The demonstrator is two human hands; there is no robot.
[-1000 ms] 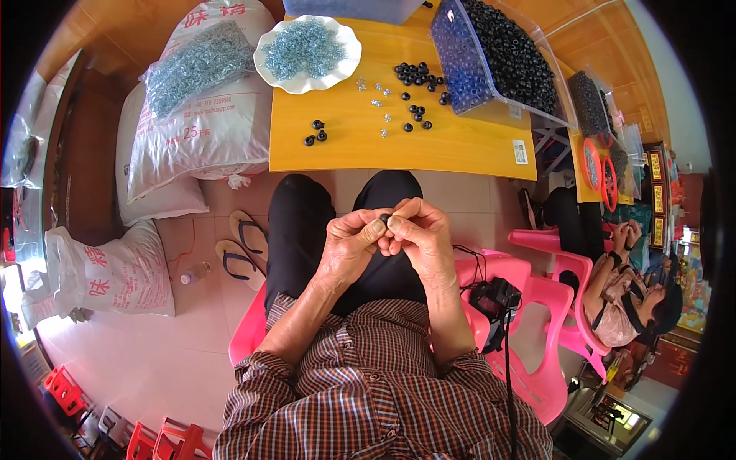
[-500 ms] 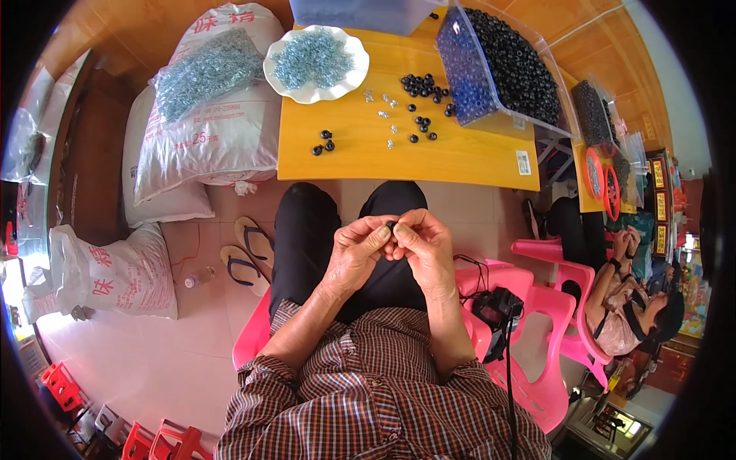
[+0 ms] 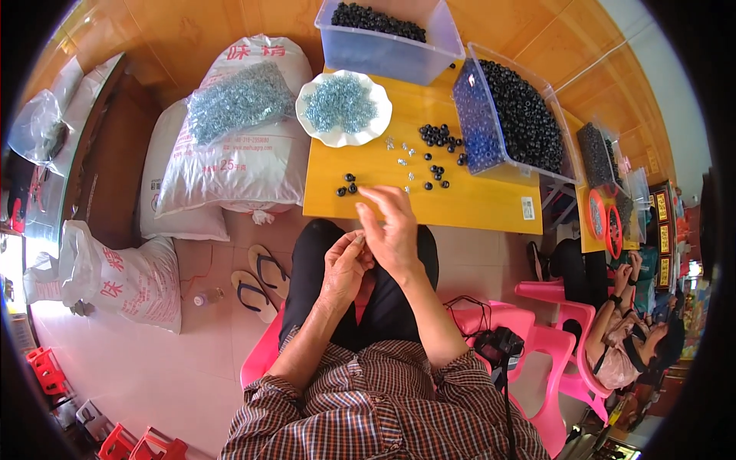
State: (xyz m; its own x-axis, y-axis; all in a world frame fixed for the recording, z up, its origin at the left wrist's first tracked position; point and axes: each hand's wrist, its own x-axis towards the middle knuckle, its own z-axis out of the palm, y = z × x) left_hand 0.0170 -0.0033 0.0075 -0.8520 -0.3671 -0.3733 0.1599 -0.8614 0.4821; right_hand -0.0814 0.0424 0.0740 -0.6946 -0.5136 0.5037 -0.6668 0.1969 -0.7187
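Right hand (image 3: 392,230) part-open, seemingly empty, near small glossy round black beads (image 3: 350,178) on yellow wooden table (image 3: 475,202). Left hand (image 3: 346,264) curled, thumb against fingers; cannot tell if holding anything. Beads likely light, hard, slippery; best pinched around sides.

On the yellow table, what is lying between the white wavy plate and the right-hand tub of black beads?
Loose black beads and a few small shiny pieces lie between the plate and the tub, as the head view shows.
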